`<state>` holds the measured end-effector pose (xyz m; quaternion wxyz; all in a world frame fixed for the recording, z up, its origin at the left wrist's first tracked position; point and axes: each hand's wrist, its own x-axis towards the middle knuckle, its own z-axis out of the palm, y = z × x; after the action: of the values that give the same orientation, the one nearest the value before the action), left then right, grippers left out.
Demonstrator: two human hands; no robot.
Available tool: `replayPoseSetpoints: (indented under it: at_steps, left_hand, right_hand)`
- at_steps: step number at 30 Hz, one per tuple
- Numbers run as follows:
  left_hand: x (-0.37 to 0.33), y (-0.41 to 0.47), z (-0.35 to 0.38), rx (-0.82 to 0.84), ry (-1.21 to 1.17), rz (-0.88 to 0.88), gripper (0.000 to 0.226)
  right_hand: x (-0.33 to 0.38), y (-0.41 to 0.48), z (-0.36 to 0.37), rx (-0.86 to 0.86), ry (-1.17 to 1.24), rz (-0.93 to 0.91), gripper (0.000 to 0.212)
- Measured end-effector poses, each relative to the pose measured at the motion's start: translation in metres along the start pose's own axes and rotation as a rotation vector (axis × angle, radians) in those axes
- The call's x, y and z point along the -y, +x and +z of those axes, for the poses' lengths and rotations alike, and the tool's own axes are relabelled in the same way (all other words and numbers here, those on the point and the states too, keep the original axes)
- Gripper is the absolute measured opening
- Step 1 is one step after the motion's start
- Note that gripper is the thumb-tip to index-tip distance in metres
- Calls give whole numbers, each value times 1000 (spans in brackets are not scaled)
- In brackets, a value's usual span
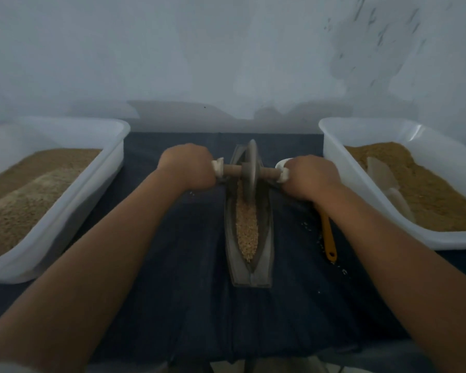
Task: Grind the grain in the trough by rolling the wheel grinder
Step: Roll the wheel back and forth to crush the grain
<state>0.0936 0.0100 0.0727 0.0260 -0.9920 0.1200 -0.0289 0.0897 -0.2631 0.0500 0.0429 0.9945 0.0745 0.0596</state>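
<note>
Gripping wheel (249, 173) handle ends, left hand (189, 165) and right hand (310, 176) curled tight. Standing at far end of trough (265, 238); grain (246, 230) open toward near tip.

Dim, bluish, soft-focus view, bowed at the edges.

Small manual grain-processing workspace; building type not determinable. Evidence: bare pale wall (172, 49), stain (361, 49) at upper right of frame; surface (172, 265) under dark cloth; left tub (113, 157) and right tub (334, 162), white plastic, holding brown meal (38, 184); trough (267, 238) with wheel grinder (249, 170) at centre.
</note>
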Motion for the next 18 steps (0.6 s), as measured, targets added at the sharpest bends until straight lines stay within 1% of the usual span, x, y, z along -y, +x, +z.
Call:
replayPoseSetpoints:
  at_steps: [2,5,7,9,12,14,16,18]
  left_hand:
    - [4,-16,0,130,-42,60,23]
    - [16,-62,11,334,-127,148,22]
    - [20,-79,21,368,-165,145,23]
    - [19,-70,25,305,-142,138,24]
    - [9,-31,16,52,-60,45,24]
    - [1,-10,10,-59,-20,-19,27]
    - [-3,-5,8,-78,6,-8,25]
    - [1,-23,7,-12,-7,49,21]
  right_hand:
    - [-3,-10,1,54,19,-50,28]
    - [-13,-55,7,59,78,-160,33]
    - [-19,-76,14,3,89,-214,39]
    - [-16,-69,17,-61,72,-209,41]
    - [-4,-31,12,-186,49,-104,41]
    - [-2,-14,10,-214,46,-18,39]
    - [-1,-13,11,-211,18,8,37]
    - [-3,-26,14,-153,37,-22,35]
